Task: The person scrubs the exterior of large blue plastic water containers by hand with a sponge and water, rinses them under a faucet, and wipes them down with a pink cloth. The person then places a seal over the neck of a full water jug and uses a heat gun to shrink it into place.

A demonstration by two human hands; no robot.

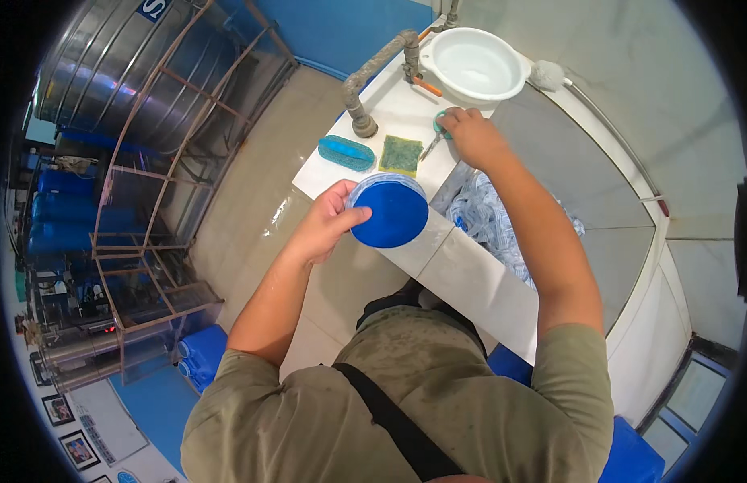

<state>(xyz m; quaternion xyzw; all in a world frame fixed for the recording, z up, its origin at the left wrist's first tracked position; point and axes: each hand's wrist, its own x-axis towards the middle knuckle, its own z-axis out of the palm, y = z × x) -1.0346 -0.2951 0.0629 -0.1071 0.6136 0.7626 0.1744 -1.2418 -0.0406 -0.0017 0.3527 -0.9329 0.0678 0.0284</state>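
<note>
My left hand (pixel 329 221) grips a round blue lid (pixel 393 213) by its left edge, thumb on top. Crinkled clear plastic shows around the lid's rim. Farther right, my right hand (pixel 474 137) has its fingers closed on the teal handles of a pair of scissors (pixel 430 148), whose blades point back toward me above the white counter (pixel 309 179). Left of the blades lies a green scouring pad (pixel 401 154) with a yellow edge. A blue scrub brush (pixel 346 153) rests beside the pad.
A grey pipe tap (pixel 362 121) with an orange lever rises from the counter. Behind it stands a white basin (pixel 479 64). Under my right forearm, crumpled clear plastic strips (pixel 490 213) fill part of the tiled trough (pixel 615 249). A metal rack (pixel 152 173) stands at left.
</note>
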